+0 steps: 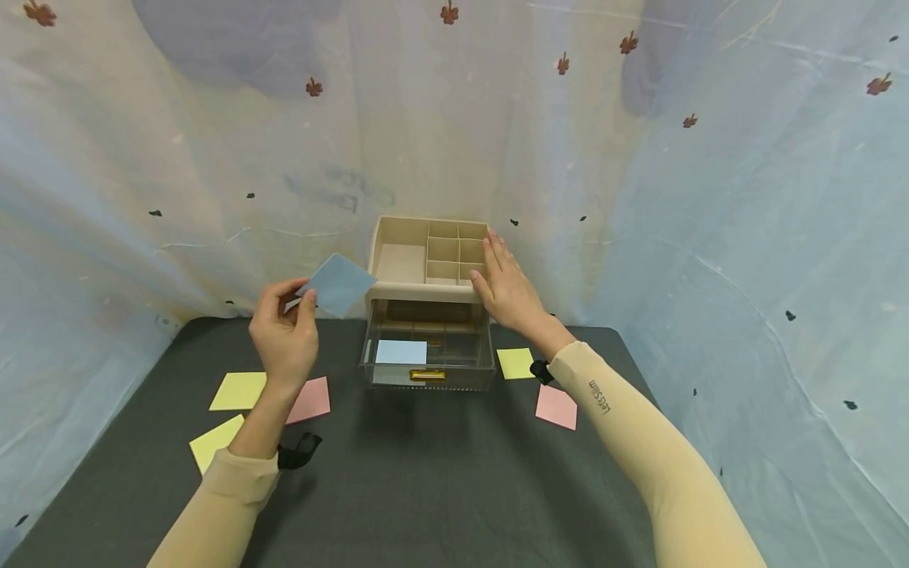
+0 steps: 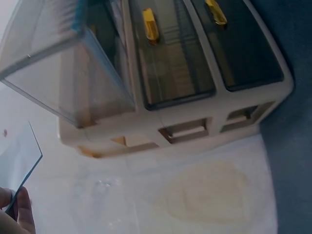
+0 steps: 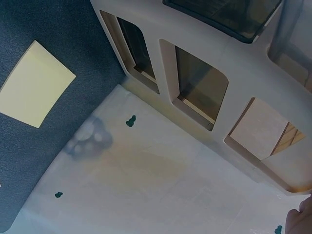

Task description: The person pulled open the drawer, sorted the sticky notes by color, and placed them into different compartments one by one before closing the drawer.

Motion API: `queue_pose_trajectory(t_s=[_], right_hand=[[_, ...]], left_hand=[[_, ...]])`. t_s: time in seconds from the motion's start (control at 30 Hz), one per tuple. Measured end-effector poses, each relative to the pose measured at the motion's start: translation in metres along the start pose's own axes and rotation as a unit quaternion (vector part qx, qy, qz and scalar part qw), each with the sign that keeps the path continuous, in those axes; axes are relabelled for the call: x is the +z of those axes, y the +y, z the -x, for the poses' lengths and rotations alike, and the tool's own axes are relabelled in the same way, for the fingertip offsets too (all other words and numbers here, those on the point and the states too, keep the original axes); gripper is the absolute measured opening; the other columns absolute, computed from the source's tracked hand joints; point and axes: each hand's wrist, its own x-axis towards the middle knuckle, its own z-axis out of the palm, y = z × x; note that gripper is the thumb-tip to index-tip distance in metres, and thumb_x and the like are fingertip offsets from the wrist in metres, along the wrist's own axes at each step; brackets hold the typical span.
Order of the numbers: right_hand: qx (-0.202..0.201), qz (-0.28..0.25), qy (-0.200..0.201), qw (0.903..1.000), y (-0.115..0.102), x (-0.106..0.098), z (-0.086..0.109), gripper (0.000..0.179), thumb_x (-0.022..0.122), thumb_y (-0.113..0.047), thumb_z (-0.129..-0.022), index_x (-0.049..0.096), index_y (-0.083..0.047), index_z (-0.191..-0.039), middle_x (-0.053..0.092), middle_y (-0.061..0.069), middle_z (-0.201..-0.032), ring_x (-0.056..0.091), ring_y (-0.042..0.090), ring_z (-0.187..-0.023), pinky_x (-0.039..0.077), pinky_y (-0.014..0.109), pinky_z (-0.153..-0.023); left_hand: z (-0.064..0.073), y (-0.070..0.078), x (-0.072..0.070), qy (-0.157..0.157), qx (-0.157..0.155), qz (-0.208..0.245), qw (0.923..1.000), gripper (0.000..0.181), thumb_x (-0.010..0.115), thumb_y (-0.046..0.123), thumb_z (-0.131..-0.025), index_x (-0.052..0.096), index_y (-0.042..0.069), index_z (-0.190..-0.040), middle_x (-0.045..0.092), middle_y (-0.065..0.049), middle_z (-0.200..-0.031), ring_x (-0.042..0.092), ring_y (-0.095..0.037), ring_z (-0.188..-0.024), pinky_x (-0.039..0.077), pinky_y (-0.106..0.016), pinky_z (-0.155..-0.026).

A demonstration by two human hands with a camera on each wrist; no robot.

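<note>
Pinched between the thumb and fingers of my left hand (image 1: 287,339) is a blue sticky note (image 1: 341,284), raised beside the left side of a beige desktop organizer (image 1: 426,293). My right hand (image 1: 513,296) rests with straight fingers along the organizer's upper right edge. The clear top drawer (image 1: 465,376) with a gold handle (image 1: 428,375) stands pulled out, and a pale blue note (image 1: 401,352) lies inside it. In the left wrist view, two lower drawers (image 2: 173,58) are closed below it. Divided compartments (image 1: 444,251) form the organizer's top.
Yellow sticky notes (image 1: 237,392) and a pink one (image 1: 310,400) lie on the dark tabletop (image 1: 440,473) to the left. Another yellow note (image 1: 514,364) and pink note (image 1: 557,406) lie to the right. A patterned curtain (image 1: 440,142) hangs close behind the organizer.
</note>
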Motion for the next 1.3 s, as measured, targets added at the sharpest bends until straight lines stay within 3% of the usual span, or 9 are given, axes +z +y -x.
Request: queue_pose_trajectory(t_s=[0.3, 0.8, 1.3], right_hand=[[0.002, -0.001, -0.004, 1.0000, 0.000, -0.001, -0.001, 0.072, 0.030, -0.041, -0.114, 0.002, 0.003, -0.165, -0.006, 0.015, -0.174, 0.001, 0.034, -0.161, 0.004, 0.043, -0.130], [0.002, 0.002, 0.001, 1.0000, 0.000, 0.001, 0.000, 0.073, 0.029, -0.042, -0.114, 0.003, 0.004, -0.164, -0.005, 0.015, -0.174, 0.002, 0.035, -0.161, 0.006, 0.044, -0.130], [0.000, 0.002, 0.004, 1.0000, -0.002, -0.001, 0.000, 0.072, 0.030, -0.040, -0.114, 0.005, 0.005, -0.164, -0.002, 0.018, -0.174, 0.004, 0.036, -0.160, 0.008, 0.045, -0.130]], left_hand=[[0.001, 0.016, 0.016, -0.029, 0.008, 0.011, 0.9995, 0.018, 0.066, -0.017, -0.093, 0.067, -0.015, -0.111, 0.061, -0.028, -0.106, 0.066, -0.012, -0.102, 0.056, -0.017, -0.083], [0.011, 0.029, 0.040, -0.087, 0.011, 0.037, 0.9955, 0.022, 0.067, -0.020, -0.090, 0.069, -0.012, -0.110, 0.064, -0.025, -0.105, 0.066, -0.010, -0.100, 0.057, -0.018, -0.083], [0.017, 0.034, 0.060, -0.187, 0.043, 0.017, 0.9813, 0.020, 0.068, -0.014, -0.093, 0.071, -0.006, -0.112, 0.067, -0.019, -0.107, 0.067, -0.026, -0.095, 0.058, -0.018, -0.082]])
